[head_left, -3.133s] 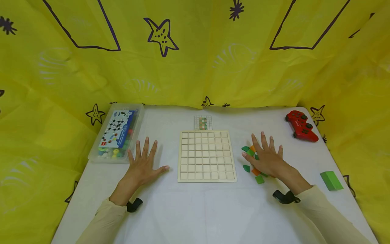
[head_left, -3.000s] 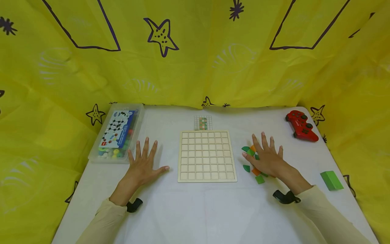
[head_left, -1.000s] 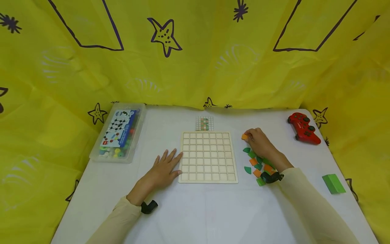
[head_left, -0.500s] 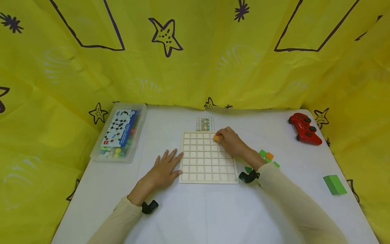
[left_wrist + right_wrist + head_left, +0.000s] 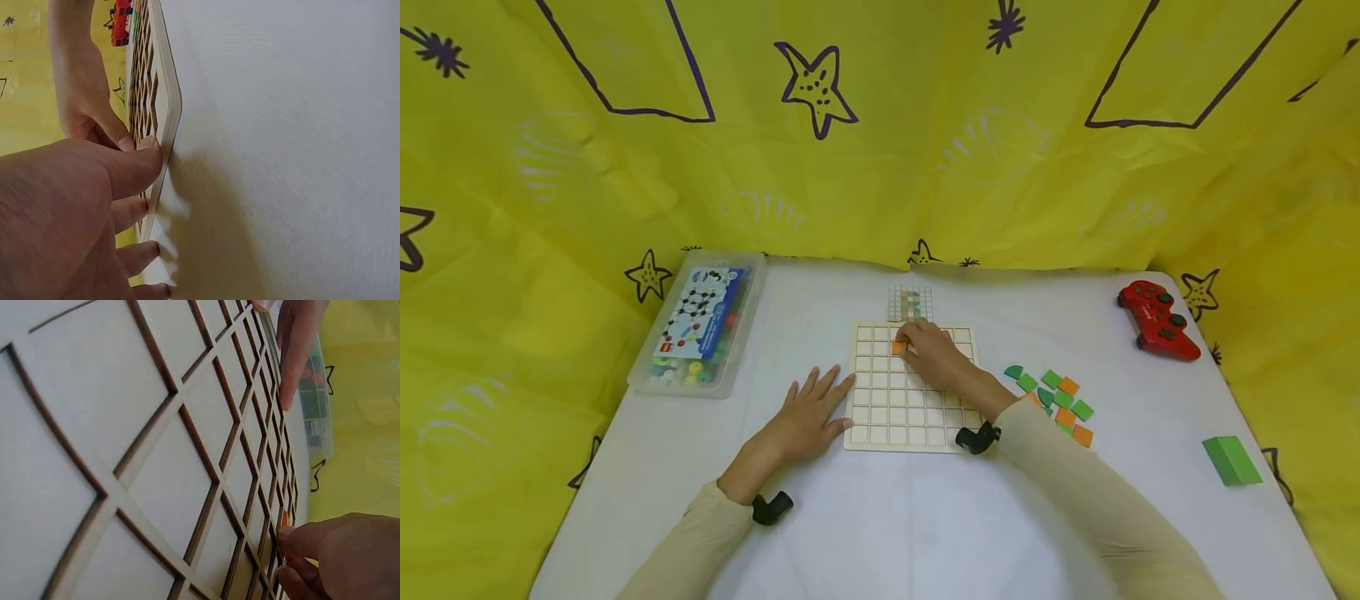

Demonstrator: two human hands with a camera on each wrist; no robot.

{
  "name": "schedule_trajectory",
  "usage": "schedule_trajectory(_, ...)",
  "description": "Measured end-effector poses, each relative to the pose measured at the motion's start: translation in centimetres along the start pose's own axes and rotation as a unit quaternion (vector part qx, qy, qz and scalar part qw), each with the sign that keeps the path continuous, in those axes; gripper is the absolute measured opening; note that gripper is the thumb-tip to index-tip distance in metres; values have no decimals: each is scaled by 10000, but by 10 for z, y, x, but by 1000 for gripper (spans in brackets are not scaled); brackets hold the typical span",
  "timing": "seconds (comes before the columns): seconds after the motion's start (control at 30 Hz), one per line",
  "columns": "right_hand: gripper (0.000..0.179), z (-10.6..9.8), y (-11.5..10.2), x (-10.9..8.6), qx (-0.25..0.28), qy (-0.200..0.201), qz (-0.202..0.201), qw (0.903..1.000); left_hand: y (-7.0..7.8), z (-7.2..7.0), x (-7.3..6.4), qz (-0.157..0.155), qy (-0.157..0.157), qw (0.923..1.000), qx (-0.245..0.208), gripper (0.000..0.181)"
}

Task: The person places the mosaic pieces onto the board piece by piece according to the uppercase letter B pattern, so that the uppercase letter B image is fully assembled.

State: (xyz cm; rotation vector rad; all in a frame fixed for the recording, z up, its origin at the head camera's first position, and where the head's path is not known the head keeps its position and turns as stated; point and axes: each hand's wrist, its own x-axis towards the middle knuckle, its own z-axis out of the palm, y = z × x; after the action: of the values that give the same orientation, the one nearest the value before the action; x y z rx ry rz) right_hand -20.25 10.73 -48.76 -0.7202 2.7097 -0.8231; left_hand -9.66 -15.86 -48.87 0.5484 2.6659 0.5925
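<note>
The right hand (image 5: pixel 934 357) pinches an orange tile (image 5: pixel 898 347) between thumb and fingers, closed down to the tile's thickness. The tile is at the pale gridded board (image 5: pixel 880 419), over the third column from its left edge and the second row from its far edge; whether it sits fully in a cell, I cannot tell. The left hand (image 5: pixel 808 421) grips nothing — its fingers are spread, with thumb and index fingertip touching the board's left edge.

The board lies mid-table. A small card (image 5: pixel 911 303) printed with a green-and-orange grid pattern is just beyond it, towards the far edge of the white table (image 5: pixel 865 525). Right of the board are scattered green and orange loose tiles (image 5: pixel 1062 399). A green block (image 5: pixel 1232 461) sits near the table's right edge, a red game controller (image 5: pixel 1157 321) at the far right corner, and a clear plastic box (image 5: pixel 745 321) at the far left corner — coloured pieces inside. A yellow curtain (image 5: pixel 880 192) hangs behind.
</note>
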Motion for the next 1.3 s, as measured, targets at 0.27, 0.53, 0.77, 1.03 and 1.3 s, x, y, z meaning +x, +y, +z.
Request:
schedule_trajectory(0.27,19,5,-3,0,-28,196,-63,9998,1,0,0,-80,-54,9999,72,70)
schedule_trajectory(0.53,19,2,-3,-3,-161,367,-247,9989,1,0,0,-48,-9,10000,-54,69)
schedule_trajectory(0.77,29,-15,13,-21,4,167,104,9998,0,1,0,-78,-71,9999,-24,70)
schedule_trajectory(1.03,33,-50,60,-76,48,475,760,9960,-1,2,0,-77,-26,10000,18,70)
schedule_trajectory(1.3,41,-82,96,-133,-59,482,1475,9879,2,0,-3,-23,-20,10000,-59,70)
